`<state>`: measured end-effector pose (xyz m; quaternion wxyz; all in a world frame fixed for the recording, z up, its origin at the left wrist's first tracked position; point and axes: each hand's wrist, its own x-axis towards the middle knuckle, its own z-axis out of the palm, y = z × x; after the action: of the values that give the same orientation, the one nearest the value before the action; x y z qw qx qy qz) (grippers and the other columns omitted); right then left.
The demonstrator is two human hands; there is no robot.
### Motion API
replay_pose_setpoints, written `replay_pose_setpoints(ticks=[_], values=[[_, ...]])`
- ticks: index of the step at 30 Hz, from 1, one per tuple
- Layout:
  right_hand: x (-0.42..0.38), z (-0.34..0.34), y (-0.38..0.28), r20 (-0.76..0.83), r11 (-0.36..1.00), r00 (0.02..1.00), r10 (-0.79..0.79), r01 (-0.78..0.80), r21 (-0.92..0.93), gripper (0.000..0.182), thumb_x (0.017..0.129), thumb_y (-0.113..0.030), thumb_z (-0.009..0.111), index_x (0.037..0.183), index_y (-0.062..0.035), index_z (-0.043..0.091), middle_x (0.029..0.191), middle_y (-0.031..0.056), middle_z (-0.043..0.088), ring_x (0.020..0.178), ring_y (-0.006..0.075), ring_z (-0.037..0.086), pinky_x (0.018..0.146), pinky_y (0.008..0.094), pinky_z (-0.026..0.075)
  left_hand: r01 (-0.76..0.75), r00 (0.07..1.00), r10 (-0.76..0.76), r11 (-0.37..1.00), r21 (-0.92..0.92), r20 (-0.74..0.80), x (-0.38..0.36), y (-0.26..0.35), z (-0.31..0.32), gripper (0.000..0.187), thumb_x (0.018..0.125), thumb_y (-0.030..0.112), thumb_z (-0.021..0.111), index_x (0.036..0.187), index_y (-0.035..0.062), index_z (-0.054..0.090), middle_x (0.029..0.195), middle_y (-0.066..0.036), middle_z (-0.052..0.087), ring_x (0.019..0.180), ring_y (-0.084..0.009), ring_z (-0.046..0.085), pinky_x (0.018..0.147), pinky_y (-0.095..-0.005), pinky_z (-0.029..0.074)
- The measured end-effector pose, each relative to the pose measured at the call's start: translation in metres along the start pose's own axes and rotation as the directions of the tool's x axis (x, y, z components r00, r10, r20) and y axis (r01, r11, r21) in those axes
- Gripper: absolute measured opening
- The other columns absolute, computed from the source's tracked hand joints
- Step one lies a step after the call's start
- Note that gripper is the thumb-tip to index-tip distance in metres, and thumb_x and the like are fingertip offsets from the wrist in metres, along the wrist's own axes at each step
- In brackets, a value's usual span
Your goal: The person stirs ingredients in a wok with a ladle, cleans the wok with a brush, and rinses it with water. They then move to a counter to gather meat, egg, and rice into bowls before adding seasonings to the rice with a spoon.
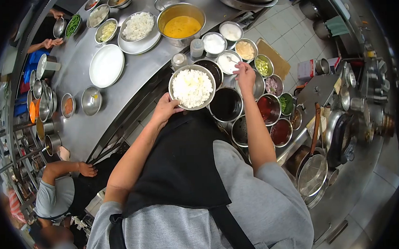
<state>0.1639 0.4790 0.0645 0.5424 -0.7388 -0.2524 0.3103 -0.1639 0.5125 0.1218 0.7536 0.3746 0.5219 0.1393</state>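
Note:
In my left hand [166, 109] is a metal bowl [175, 100] filled with white rice [192, 87], a little yellow showing on top; my fingers grip its lower left rim. My right hand [245, 77] is closed in a pinch on a small spoon [232, 59]. The spoon's bowl end is over a metal container of white powder [226, 66]. Beside my right hand are a tub of pale tan paste [246, 50] and chopped green vegetables [263, 65]. Dark liquid fills a pot [226, 104] between my forearms.
A large pot of yellow liquid [181, 26], a white oval plate [106, 66] and a bowl of rice [137, 26] stand on the steel counter [78, 107]. Red sauce [268, 109] sits right of my right forearm. Another person [62, 188] stands at lower left; other hands [51, 43] show at upper left.

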Motion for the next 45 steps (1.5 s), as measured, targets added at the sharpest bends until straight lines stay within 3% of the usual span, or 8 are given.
replay_pose_setpoints(ticks=[9,15,17,21,27,30,37,45], values=[[0.004,-0.02,0.018,0.016,0.757,0.955,0.296,-0.245,0.605,0.03,0.096,-0.014,0.045,0.117,0.0073,0.051,0.103,0.0211,0.066,0.086,0.0262,0.068,0.06,0.0291,0.052,-0.013,1.0,0.013,1.0,-0.026,-0.026,0.001,-0.003,0.001,0.028,0.089,0.004,0.054,0.115,-0.0007,0.047,0.102,-0.01,0.06,0.084,-0.0191,0.065,0.075,-0.0292,0.056],[-0.038,-0.048,-0.032,0.137,0.712,0.939,0.315,-0.329,0.621,0.03,0.097,-0.011,0.042,0.121,0.0052,0.049,0.108,0.0209,0.065,0.087,0.0242,0.067,0.062,0.028,0.051,-0.068,0.998,0.067,0.995,-0.072,-0.014,-0.002,0.006,0.011,0.028,0.087,0.003,0.053,0.115,-0.0015,0.049,0.102,-0.011,0.062,0.084,-0.0186,0.065,0.072,-0.0293,0.057],[-0.061,-0.057,-0.067,0.292,0.771,0.942,0.169,-0.31,0.556,0.03,0.098,-0.016,0.043,0.119,0.0042,0.051,0.107,0.0196,0.066,0.084,0.0225,0.068,0.06,0.027,0.05,-0.082,0.997,0.082,0.995,-0.061,-0.001,0.0,0.015,0.02,0.027,0.086,0.002,0.052,0.113,-0.0021,0.05,0.101,-0.012,0.063,0.085,-0.0187,0.066,0.071,-0.0289,0.057],[-0.048,-0.051,-0.075,0.024,0.975,0.998,-0.053,0.046,0.217,0.031,0.099,-0.023,0.048,0.115,0.0011,0.058,0.103,0.0134,0.068,0.074,0.0166,0.067,0.051,0.0239,0.049,-0.085,0.996,0.086,0.996,-0.016,0.024,0.013,0.035,0.043,0.028,0.087,-0.001,0.051,0.115,-0.0022,0.05,0.103,-0.011,0.063,0.086,-0.019,0.066,0.073,-0.0293,0.058],[0.064,-0.028,0.004,-0.171,0.981,0.976,-0.133,0.106,-0.161,0.027,0.098,-0.019,0.047,0.109,0.0018,0.062,0.093,0.0115,0.07,0.063,0.0169,0.067,0.055,0.0278,0.051,-0.11,0.989,0.111,0.994,-0.015,0.099,0.008,0.041,0.043,0.028,0.086,0.001,0.053,0.114,-0.0016,0.051,0.102,-0.01,0.063,0.086,-0.018,0.066,0.072,-0.0289,0.057],[0.082,-0.014,0.013,-0.141,0.995,0.985,0.102,-0.099,0.029,0.025,0.096,-0.015,0.047,0.106,0.003,0.06,0.091,0.0142,0.069,0.057,0.0205,0.067,0.047,0.0286,0.05,-0.071,0.994,0.072,0.997,-0.008,0.087,-0.008,0.041,0.031,0.027,0.087,0.002,0.052,0.113,-0.0018,0.05,0.101,-0.01,0.062,0.086,-0.0181,0.065,0.072,-0.0288,0.057],[0.078,-0.027,0.022,-0.108,0.893,0.955,0.275,-0.212,0.398,0.03,0.098,-0.015,0.042,0.116,0.0065,0.052,0.103,0.0186,0.067,0.078,0.0214,0.068,0.054,0.0265,0.05,-0.03,0.999,0.029,0.999,0.033,0.027,-0.022,0.032,0.006,0.018,0.087,0.002,0.053,0.105,-0.0003,0.051,0.095,-0.008,0.059,0.083,-0.0159,0.063,0.07,-0.0282,0.057],[0.056,-0.048,0.025,-0.079,0.736,0.941,0.328,-0.203,0.646,0.03,0.095,-0.013,0.044,0.118,0.0055,0.051,0.104,0.0194,0.067,0.078,0.023,0.068,0.055,0.0268,0.051,-0.032,0.998,0.031,0.999,0.008,0.061,0.0,0.039,0.021,0.021,0.087,0.001,0.053,0.107,-0.0016,0.051,0.097,-0.01,0.061,0.084,-0.0177,0.065,0.071,-0.0289,0.058]])
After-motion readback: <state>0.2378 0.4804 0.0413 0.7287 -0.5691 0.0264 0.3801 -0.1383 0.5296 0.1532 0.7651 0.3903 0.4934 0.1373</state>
